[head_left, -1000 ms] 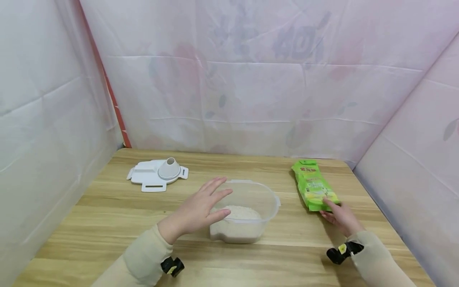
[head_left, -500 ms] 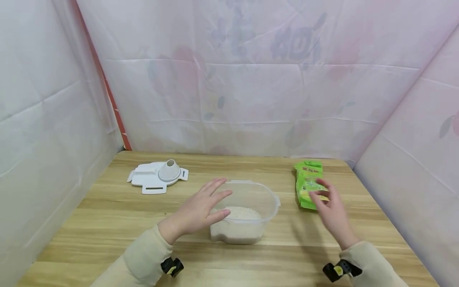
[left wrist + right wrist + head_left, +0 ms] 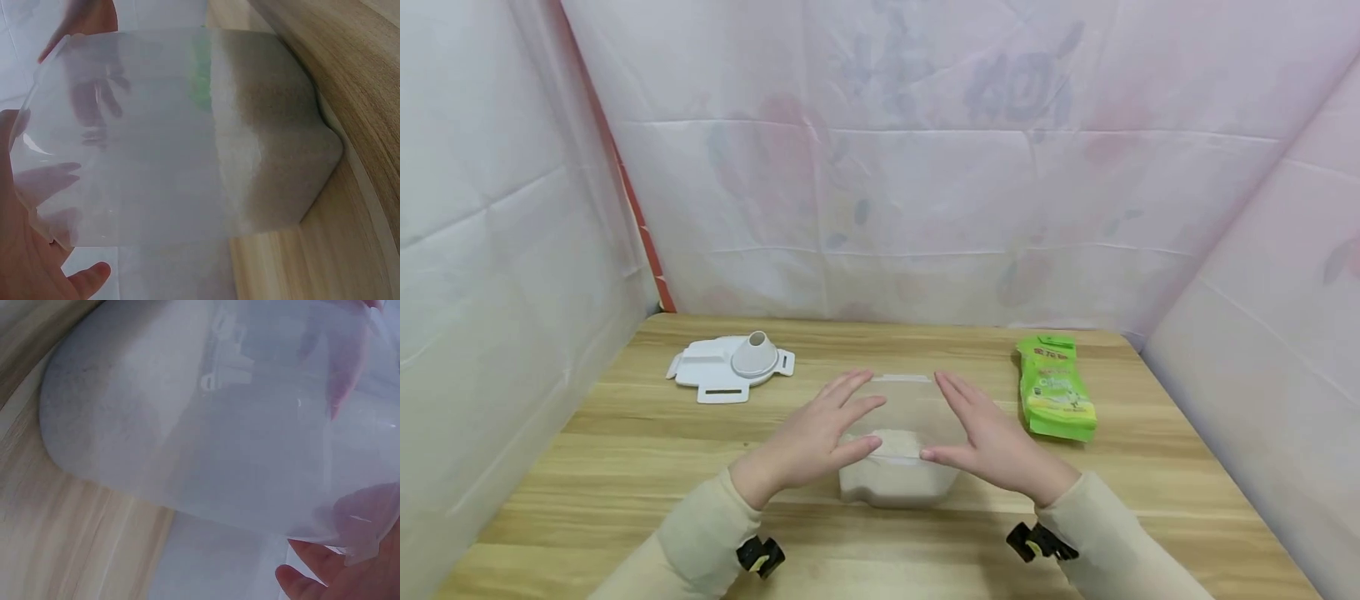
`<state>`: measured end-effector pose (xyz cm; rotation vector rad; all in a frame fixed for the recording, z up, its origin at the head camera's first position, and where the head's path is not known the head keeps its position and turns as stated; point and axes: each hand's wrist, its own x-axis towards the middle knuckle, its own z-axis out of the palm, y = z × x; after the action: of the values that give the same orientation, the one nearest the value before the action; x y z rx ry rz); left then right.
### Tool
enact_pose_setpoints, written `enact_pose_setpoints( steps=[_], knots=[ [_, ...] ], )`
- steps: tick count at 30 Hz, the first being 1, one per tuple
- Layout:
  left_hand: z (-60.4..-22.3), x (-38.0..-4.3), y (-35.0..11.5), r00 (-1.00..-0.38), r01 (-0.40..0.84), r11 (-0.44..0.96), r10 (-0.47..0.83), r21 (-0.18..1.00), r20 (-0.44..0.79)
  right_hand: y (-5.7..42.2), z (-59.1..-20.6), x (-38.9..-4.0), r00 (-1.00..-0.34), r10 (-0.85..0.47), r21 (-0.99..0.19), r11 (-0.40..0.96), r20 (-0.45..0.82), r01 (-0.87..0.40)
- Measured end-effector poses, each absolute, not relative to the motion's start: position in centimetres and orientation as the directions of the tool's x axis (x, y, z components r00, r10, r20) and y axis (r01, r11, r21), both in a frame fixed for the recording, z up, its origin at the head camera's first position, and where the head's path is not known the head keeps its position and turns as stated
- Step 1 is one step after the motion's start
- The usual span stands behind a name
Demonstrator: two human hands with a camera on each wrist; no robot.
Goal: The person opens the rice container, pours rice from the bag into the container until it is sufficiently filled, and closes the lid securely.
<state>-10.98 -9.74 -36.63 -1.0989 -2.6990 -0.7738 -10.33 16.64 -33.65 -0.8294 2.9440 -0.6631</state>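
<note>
A clear plastic container [image 3: 917, 410] stands on the wooden table, partly filled with white grains that look like rice [image 3: 897, 443]. My left hand [image 3: 811, 442] is at its left rim, fingers spread and fairly straight. On the opposite rim rests my right hand [image 3: 1000, 442], its thumb apart from the straight fingers. Through the clear wall [image 3: 162, 137] in the left wrist view, parts of both hands show, and the grains [image 3: 269, 131] lie in the lower part. The right wrist view shows the right hand [image 3: 350, 575] against the rim.
A white plastic lid [image 3: 711, 367] with a cone-shaped spout lies at the back left of the wooden table [image 3: 647, 467]. The green packet [image 3: 1056, 392] lies at the right. Pale printed curtains [image 3: 880, 183] enclose the back and sides.
My right hand has left the green packet and moved left to the container's right rim. The packet now lies by itself. My left hand has stayed at the left rim.
</note>
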Motion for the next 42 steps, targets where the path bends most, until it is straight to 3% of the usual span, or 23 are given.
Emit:
enact_pose_setpoints(
  steps=[7,42],
  knots=[
    [-36.93,-10.97,-9.52,-0.721,0.690,0.596,0.618,0.412,0.314,17.11,-33.68,-10.08,-0.831,-0.549,-0.332,0.770,0.091,-0.545],
    [-36.92,-11.10,-9.65,-0.715,0.696,0.576,0.615,0.430,0.333,16.83,-33.91,-10.07,-0.847,-0.519,-0.356,0.774,0.116,-0.524]
  ],
)
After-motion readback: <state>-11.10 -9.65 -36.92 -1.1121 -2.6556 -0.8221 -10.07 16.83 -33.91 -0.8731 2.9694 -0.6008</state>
